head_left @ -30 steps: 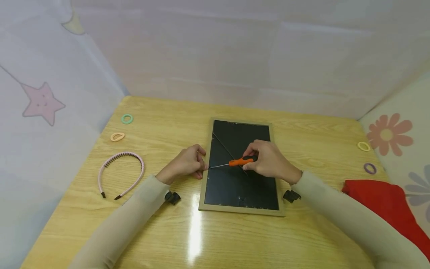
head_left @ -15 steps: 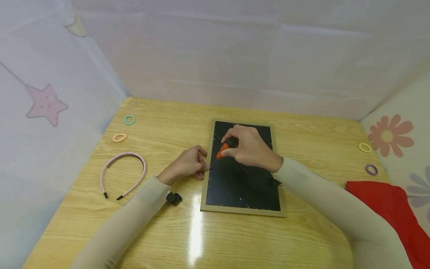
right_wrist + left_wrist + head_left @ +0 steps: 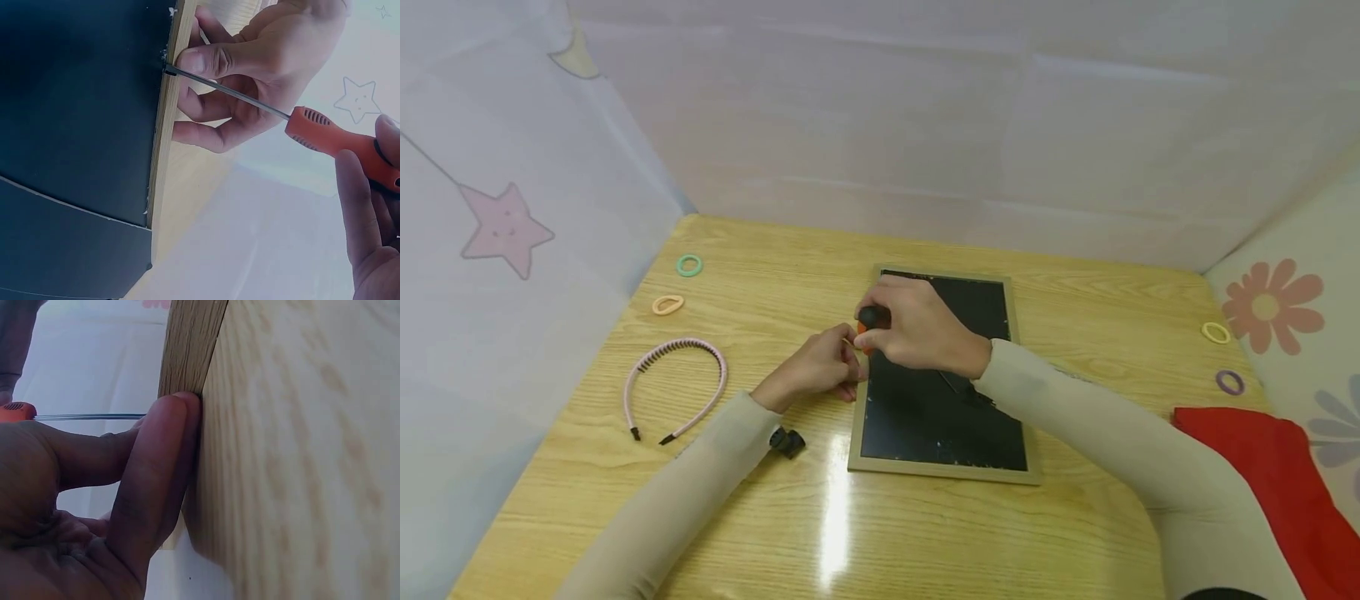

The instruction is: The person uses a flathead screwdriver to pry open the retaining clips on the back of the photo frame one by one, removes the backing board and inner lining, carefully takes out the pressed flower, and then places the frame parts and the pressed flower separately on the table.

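Note:
A wooden picture frame (image 3: 943, 472) lies with its black backing (image 3: 940, 429) facing up. My right hand (image 3: 917, 329) grips a screwdriver by its orange and black handle (image 3: 331, 136), which stands steeply over the frame's left side. In the right wrist view its metal shaft (image 3: 234, 93) reaches to a small dark tab (image 3: 170, 69) at the inner edge of the wood. My left hand (image 3: 816, 364) holds that same edge, thumb (image 3: 197, 61) on top beside the tip and fingers against the outer side. A thin diagonal line crosses the backing, partly hidden by the right arm.
Left of the frame lie a pink headband (image 3: 721, 375), a green ring (image 3: 688, 265) and a peach ring (image 3: 667, 305). On the right are a yellow ring (image 3: 1215, 333), a purple ring (image 3: 1230, 382) and a red cloth (image 3: 1247, 450). Printed curtains surround the wooden table (image 3: 760, 517).
My right hand has moved left across the backing and raised the screwdriver from a low slant to steep, its tip staying near the left edge. The left hand has stayed at the frame.

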Action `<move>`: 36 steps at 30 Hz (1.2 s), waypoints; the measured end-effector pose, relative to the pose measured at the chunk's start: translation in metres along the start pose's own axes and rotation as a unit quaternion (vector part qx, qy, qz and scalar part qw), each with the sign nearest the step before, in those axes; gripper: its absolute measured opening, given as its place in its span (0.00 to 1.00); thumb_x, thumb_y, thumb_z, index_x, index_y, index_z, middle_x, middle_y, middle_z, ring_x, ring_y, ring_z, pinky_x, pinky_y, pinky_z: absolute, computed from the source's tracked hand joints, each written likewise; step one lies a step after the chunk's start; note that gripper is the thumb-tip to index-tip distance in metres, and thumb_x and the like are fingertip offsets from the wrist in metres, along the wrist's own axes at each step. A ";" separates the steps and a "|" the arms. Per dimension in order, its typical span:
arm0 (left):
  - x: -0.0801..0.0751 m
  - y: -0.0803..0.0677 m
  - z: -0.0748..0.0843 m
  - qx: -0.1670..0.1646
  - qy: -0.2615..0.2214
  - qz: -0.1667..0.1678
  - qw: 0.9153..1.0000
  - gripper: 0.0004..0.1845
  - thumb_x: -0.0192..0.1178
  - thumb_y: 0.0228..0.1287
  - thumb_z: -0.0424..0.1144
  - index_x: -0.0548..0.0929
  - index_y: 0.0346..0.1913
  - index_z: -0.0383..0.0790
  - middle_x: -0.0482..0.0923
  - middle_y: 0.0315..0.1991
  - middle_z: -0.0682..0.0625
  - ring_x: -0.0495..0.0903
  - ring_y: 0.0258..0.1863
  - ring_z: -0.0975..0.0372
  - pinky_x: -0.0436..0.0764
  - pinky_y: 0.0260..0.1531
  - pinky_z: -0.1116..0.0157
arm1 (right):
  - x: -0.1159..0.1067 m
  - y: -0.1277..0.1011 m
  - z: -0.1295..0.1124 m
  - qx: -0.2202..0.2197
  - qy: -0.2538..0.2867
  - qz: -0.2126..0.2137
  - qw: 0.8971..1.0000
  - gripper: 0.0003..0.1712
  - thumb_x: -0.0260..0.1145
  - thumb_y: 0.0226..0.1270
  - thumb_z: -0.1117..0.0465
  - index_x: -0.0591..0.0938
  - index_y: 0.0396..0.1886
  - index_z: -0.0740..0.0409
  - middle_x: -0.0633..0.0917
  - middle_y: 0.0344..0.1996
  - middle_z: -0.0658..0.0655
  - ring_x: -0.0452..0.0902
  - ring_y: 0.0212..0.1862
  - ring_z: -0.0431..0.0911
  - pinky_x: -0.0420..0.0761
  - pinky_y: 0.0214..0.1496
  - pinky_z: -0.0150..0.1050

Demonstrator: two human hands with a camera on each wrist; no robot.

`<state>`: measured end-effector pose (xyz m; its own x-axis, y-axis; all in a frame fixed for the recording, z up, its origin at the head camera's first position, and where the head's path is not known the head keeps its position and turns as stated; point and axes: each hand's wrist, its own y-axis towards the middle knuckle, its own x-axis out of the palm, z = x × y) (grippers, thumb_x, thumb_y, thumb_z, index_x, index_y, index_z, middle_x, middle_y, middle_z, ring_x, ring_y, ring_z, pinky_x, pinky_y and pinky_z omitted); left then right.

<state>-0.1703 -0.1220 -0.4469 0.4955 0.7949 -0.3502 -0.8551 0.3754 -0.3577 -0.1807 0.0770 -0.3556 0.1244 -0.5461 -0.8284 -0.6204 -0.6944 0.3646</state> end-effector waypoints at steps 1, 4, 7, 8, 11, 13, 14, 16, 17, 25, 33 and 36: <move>-0.001 0.000 0.000 0.003 -0.001 -0.001 1.000 0.14 0.59 0.69 0.29 0.70 0.54 0.37 0.81 0.36 0.40 0.87 0.24 0.54 0.91 0.28 0.59 | 0.000 0.001 0.000 -0.003 0.001 0.001 1.000 0.11 0.77 0.62 0.55 0.85 0.37 0.56 0.81 0.31 0.50 0.69 0.27 0.39 0.71 0.27 0.30; -0.003 0.000 0.001 0.009 0.000 -0.001 1.000 0.15 0.58 0.69 0.28 0.71 0.55 0.39 0.81 0.36 0.40 0.87 0.24 0.54 0.91 0.28 0.58 | 0.002 0.004 -0.001 -0.007 0.005 0.001 1.000 0.11 0.77 0.61 0.56 0.85 0.37 0.56 0.80 0.30 0.50 0.69 0.27 0.39 0.71 0.27 0.30; -0.004 0.001 0.001 0.014 0.006 0.000 1.000 0.16 0.58 0.69 0.28 0.72 0.57 0.40 0.81 0.35 0.41 0.87 0.24 0.54 0.91 0.27 0.58 | 0.002 0.006 -0.002 -0.006 0.008 -0.005 1.000 0.11 0.77 0.61 0.56 0.85 0.37 0.56 0.79 0.30 0.50 0.69 0.27 0.39 0.71 0.27 0.30; -0.004 0.002 0.002 0.015 0.010 0.001 1.000 0.16 0.58 0.69 0.28 0.72 0.57 0.41 0.81 0.35 0.41 0.87 0.24 0.54 0.91 0.27 0.58 | 0.002 0.006 -0.003 -0.002 0.010 -0.008 1.000 0.11 0.77 0.61 0.55 0.85 0.37 0.56 0.79 0.30 0.50 0.69 0.27 0.39 0.72 0.27 0.30; -0.003 0.003 0.004 0.016 0.019 0.000 1.000 0.15 0.59 0.69 0.28 0.73 0.55 0.39 0.82 0.35 0.41 0.87 0.23 0.55 0.91 0.27 0.58 | 0.003 0.005 -0.003 0.005 0.012 -0.013 1.000 0.12 0.76 0.62 0.55 0.86 0.38 0.57 0.79 0.31 0.50 0.70 0.28 0.39 0.73 0.28 0.30; -0.002 0.003 0.005 0.015 0.022 -0.001 1.000 0.13 0.59 0.69 0.28 0.73 0.54 0.39 0.82 0.35 0.41 0.87 0.23 0.55 0.91 0.27 0.58 | 0.003 0.004 -0.003 0.007 0.012 -0.011 1.000 0.12 0.76 0.62 0.55 0.86 0.38 0.57 0.79 0.32 0.50 0.70 0.28 0.39 0.74 0.28 0.30; -0.002 0.002 0.006 0.014 0.022 -0.001 1.000 0.13 0.59 0.69 0.28 0.72 0.54 0.39 0.82 0.35 0.41 0.87 0.23 0.55 0.91 0.27 0.59 | 0.003 0.004 -0.002 0.006 0.010 -0.010 1.000 0.12 0.76 0.62 0.55 0.86 0.39 0.57 0.80 0.32 0.50 0.70 0.28 0.39 0.74 0.29 0.30; -0.001 0.002 0.007 0.013 0.023 -0.004 1.000 0.13 0.59 0.70 0.28 0.72 0.54 0.38 0.81 0.36 0.40 0.87 0.23 0.55 0.90 0.27 0.59 | 0.002 0.003 -0.001 0.003 0.009 -0.009 1.000 0.12 0.76 0.62 0.55 0.86 0.39 0.57 0.80 0.32 0.50 0.70 0.28 0.39 0.74 0.29 0.30; -0.001 0.002 0.007 0.011 0.020 -0.005 1.000 0.13 0.58 0.70 0.28 0.72 0.54 0.38 0.81 0.36 0.40 0.87 0.23 0.55 0.91 0.27 0.59 | 0.002 0.002 0.000 0.002 0.009 -0.010 1.000 0.11 0.76 0.63 0.56 0.86 0.39 0.57 0.80 0.33 0.50 0.70 0.29 0.39 0.74 0.29 0.30; 0.002 0.005 0.006 -0.019 -0.007 -0.012 1.000 0.22 0.62 0.69 0.31 0.68 0.61 0.35 0.82 0.40 0.40 0.87 0.25 0.55 0.91 0.29 0.59 | -0.013 -0.014 0.024 0.088 0.039 -0.019 0.995 0.13 0.77 0.61 0.51 0.86 0.42 0.49 0.82 0.32 0.46 0.75 0.30 0.37 0.79 0.33 0.32; -0.008 0.007 -0.001 -0.025 0.001 -0.013 1.000 0.24 0.65 0.67 0.33 0.70 0.61 0.32 0.84 0.37 0.41 0.88 0.24 0.55 0.91 0.29 0.58 | -0.026 -0.037 0.071 0.239 0.172 0.041 0.955 0.17 0.75 0.64 0.53 0.87 0.51 0.52 0.90 0.40 0.56 0.86 0.35 0.53 0.87 0.36 0.41; -0.018 0.015 0.001 -0.023 0.008 -0.003 1.000 0.22 0.65 0.67 0.36 0.74 0.60 0.32 0.84 0.37 0.40 0.87 0.24 0.55 0.91 0.29 0.58 | -0.030 -0.048 0.092 0.275 0.222 0.071 0.933 0.18 0.74 0.65 0.57 0.86 0.53 0.55 0.89 0.44 0.61 0.88 0.37 0.54 0.90 0.41 0.47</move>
<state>-0.1921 -0.1303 -0.4451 0.5039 0.7843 -0.3618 -0.8439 0.3578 -0.3997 -0.2258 0.1695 -0.3868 0.2437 -0.8393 -0.4861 -0.9432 -0.3218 0.0828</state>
